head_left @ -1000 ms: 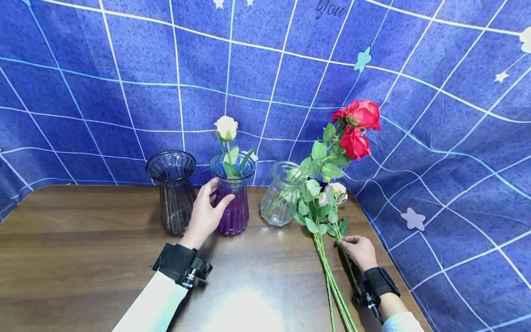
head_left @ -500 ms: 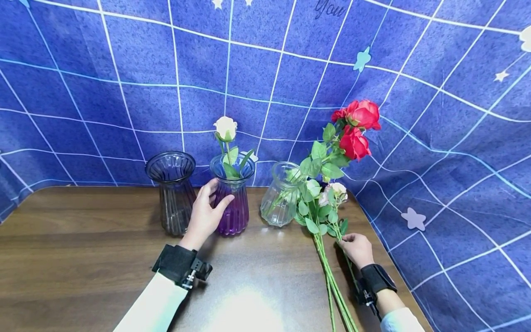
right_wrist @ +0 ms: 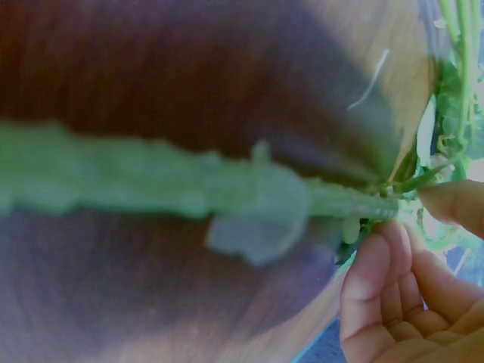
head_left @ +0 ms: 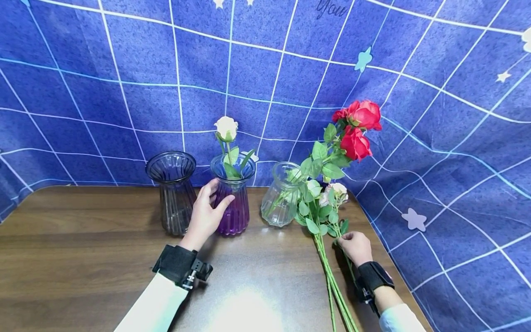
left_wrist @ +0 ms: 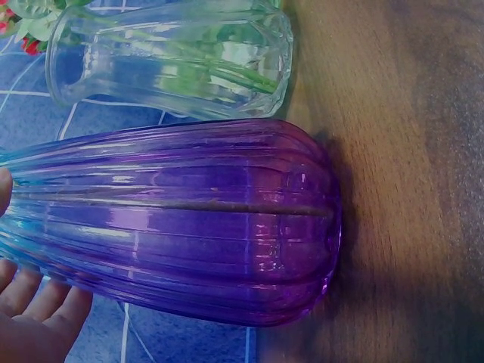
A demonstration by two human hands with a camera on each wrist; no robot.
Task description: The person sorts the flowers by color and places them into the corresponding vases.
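A purple glass vase [head_left: 233,210] with a blue rim stands upright on the table, a single white rose [head_left: 226,128] rising from it. My left hand [head_left: 206,213] holds this vase below its rim from the left, thumb in front. In the left wrist view its fingertips [left_wrist: 72,306] lie along the ribbed glass. Toward the right table edge, my right hand [head_left: 356,246] pinches a green stem [right_wrist: 166,181] between thumb and fingers. That stem runs up toward a pale pink rose [head_left: 334,194] among leaves; its lower part passes beneath the wrist.
Left of the purple vase stands a dark grey glass vase [head_left: 174,198]. A clear glass vase [head_left: 279,203] stands to its right, with leaves behind or in it. Long-stemmed red roses [head_left: 356,143] lie beside my right hand. Blue grid-patterned cloth [head_left: 265,69] hangs behind the table [head_left: 83,258].
My right hand and wrist have shifted slightly to the left, still pinching the stem. The left hand and the purple vase have stayed in place.
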